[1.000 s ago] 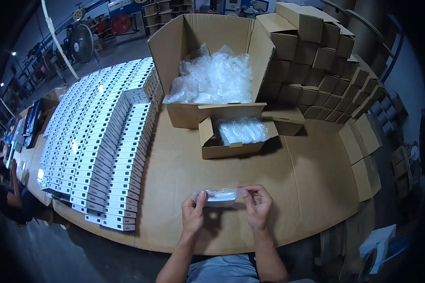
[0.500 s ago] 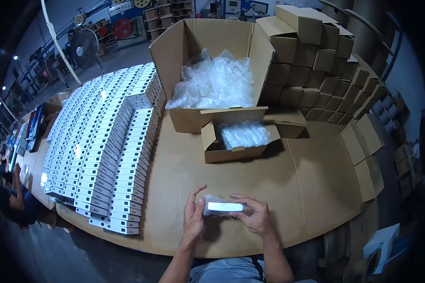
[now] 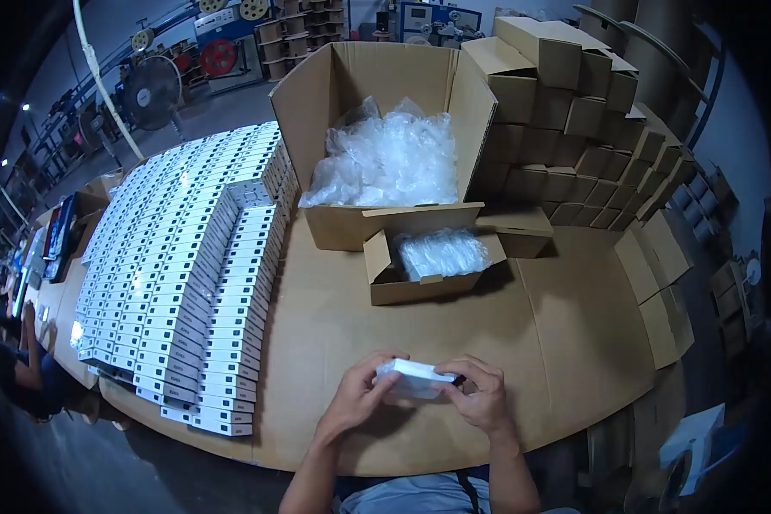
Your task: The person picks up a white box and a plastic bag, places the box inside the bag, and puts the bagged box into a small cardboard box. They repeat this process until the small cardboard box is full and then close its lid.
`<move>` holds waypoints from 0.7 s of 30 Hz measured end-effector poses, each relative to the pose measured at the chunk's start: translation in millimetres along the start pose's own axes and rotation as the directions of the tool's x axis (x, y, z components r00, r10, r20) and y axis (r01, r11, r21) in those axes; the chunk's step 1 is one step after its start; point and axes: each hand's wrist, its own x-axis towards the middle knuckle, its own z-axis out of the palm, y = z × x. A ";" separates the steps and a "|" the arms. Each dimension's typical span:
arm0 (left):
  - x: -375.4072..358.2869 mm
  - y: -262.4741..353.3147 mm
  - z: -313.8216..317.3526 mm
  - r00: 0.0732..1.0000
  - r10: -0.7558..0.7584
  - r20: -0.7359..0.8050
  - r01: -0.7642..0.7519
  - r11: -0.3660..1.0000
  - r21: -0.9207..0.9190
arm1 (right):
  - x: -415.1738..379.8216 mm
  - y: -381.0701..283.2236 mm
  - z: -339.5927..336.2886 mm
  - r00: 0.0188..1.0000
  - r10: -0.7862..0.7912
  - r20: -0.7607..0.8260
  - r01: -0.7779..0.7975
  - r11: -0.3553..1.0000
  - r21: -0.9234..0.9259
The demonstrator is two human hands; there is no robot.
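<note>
"White is the small box point(image 3: 416, 371), held between both hands above the cardboard-covered tabletop point(image 3: 317, 325). How is it gripped?"

"Each end is pinched narrowly: the left end by the left hand point(image 3: 364, 390), the right end by the right hand point(image 3: 481, 396)."

"And its long axis?"

"It is laid crosswise, from hand to hand, with the right end tipped slightly lower. Neither hand is nearer, since both are touching it."

"Is anything wrapped around it?"

"Clear film point(image 3: 415, 391) is seemingly gathered beneath, though the lower side is too blurred to be certain."

"What is placed beyond?"

"An open carton point(image 3: 420, 294), filled with clear-wrapped packs point(image 3: 444, 254), is set ahead of both hands. Stacked white boxes point(image 3: 180, 265) are ranged well to the left."
</note>
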 end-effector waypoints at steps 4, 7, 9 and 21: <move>59.0 4.2 -9.4 0.873 0.227 -0.432 -0.069 0.934 0.352 | 8.9 5.7 4.1 0.980 0.026 -0.199 -0.022 1.000 0.021; 110.8 -4.9 -21.7 0.793 0.358 -0.494 -0.018 0.823 0.567 | 18.7 10.2 14.6 0.950 0.164 -0.265 -0.099 0.966 0.241; 131.6 -9.0 -26.3 0.790 0.336 -0.513 -0.004 0.839 0.543 | 30.0 8.2 17.7 0.940 0.156 -0.302 -0.080 0.965 0.250; 153.1 -27.0 -38.7 0.689 0.107 -0.717 0.108 0.963 0.247 | 117.3 21.5 59.9 0.820 -0.278 -0.501 0.218 0.960 -0.175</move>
